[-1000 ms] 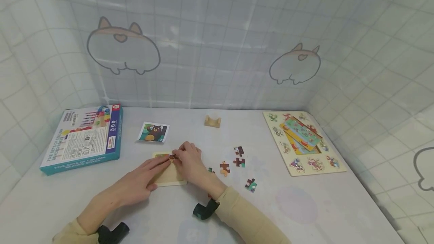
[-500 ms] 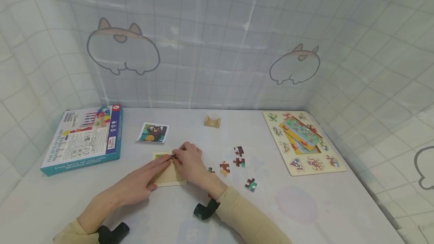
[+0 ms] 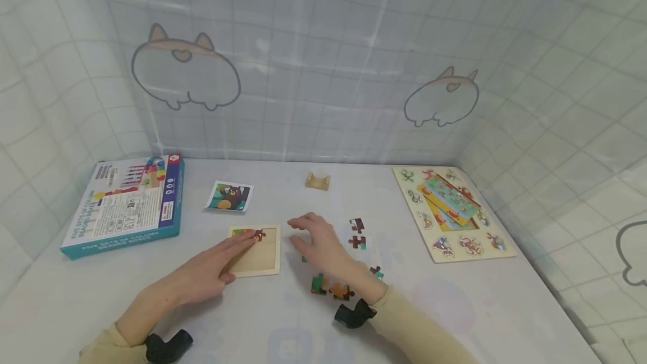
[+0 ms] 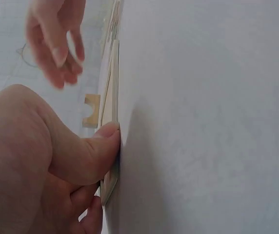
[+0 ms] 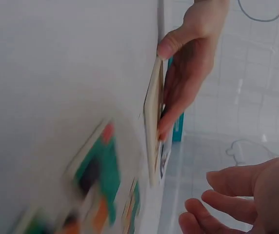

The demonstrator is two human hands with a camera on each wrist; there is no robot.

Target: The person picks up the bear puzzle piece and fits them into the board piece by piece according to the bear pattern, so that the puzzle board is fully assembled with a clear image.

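Note:
My left hand [image 3: 204, 274] holds the left side of a shallow wooden puzzle tray [image 3: 277, 251]. Its fingers lie across the upper left corner, and the thumb [image 4: 105, 136] presses the near edge in the left wrist view. Beside those fingertips a brown jigsaw piece [image 3: 260, 235] lies along the tray's top; more coloured pieces are partly hidden under the fingers. Right of the tray, my right hand [image 3: 323, 246] hovers with spread, loosely bent fingers, holding nothing. Below it lie a green piece [image 3: 318, 284] and an orange-brown piece [image 3: 341, 291].
More pieces [image 3: 357, 242] lie to the right of my right hand. A bear picture card [image 3: 229, 198] sits behind the tray, and a small wooden stand [image 3: 317, 181] farther back. A boxed toy [image 3: 126, 206] stands left; an animal puzzle board [image 3: 429, 240] with cards lies right.
My right hand has left the tray's upper part and moved right, over the loose pieces. The brown piece stays behind in the tray. My left hand keeps its place.

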